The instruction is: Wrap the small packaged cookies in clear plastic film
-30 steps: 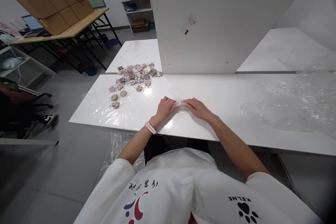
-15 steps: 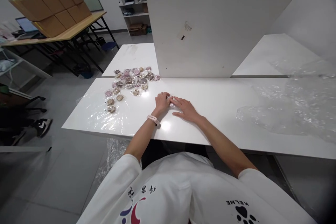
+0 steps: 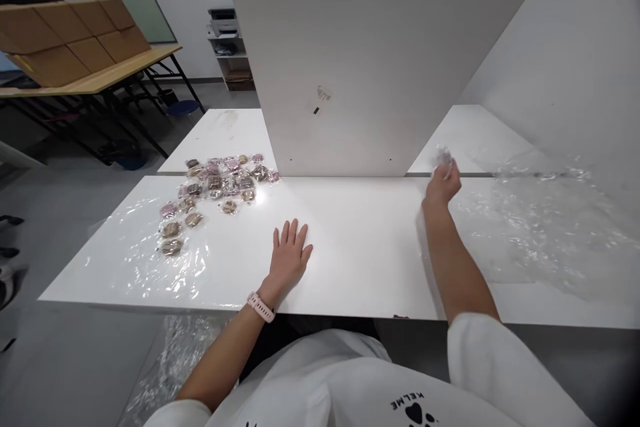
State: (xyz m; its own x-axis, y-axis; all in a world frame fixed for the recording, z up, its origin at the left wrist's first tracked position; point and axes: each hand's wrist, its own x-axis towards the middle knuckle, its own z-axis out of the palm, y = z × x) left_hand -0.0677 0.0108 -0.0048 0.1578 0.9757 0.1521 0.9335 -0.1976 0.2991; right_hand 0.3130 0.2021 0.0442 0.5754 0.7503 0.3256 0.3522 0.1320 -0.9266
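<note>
My left hand (image 3: 289, 257) lies palm down on the white table (image 3: 350, 247), fingers spread, holding nothing. Raised over the table to the right, my right hand (image 3: 443, 183) is closed around a small crumpled piece of clear plastic (image 3: 443, 155), whose shiny end sticks out past the fingers. Whether anything is inside that plastic cannot be made out. Left of my left hand, a group of small clear-wrapped packets (image 3: 215, 182) is spread out, some pink, some brown and tan. A few tan packets (image 3: 171, 247) lie nearer the table's front left.
Clear plastic sheeting (image 3: 555, 227) covers the table's right side, and another clear sheet (image 3: 155, 267) lies at the left. An upright white panel (image 3: 345, 67) stands behind the table. Further back are cardboard boxes (image 3: 85, 40) on a wooden table and a printer (image 3: 223, 23) on a shelf.
My hands were together at the table's middle over a small clear plastic item. My right hand has lifted away to the right with plastic in it; my left has flattened out on the table.
</note>
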